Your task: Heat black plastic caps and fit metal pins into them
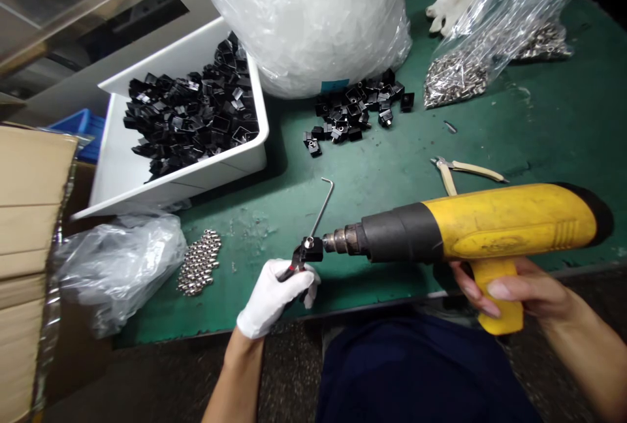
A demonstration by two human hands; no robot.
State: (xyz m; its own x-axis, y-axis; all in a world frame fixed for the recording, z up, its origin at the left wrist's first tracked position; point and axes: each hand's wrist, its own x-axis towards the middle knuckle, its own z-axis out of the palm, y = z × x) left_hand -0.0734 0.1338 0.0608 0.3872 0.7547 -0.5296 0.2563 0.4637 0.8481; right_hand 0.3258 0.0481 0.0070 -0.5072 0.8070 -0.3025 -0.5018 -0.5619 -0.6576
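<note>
My left hand (274, 292), in a white glove, is closed around pliers (290, 271) with dark and red handles. Their jaws hold a small black plastic part (312, 250) with a round metal insert on top. A thin L-shaped metal rod (322, 214), like a hex key, reaches away from that part; whether it touches the part or lies behind it I cannot tell. Bare, my right hand (519, 289) is wrapped around the grip of a yellow heat gun (509, 222). The gun's metal nozzle points left, right beside the black part.
A white bin (262, 139) of black parts stands at left, near a clear bag (127, 260) and metal fittings (200, 263). Loose black parts (350, 109) lie below a large plastic bag (313, 18). Cutters (470, 168), bagged fittings (455, 77) and a glove (453, 5) are at right.
</note>
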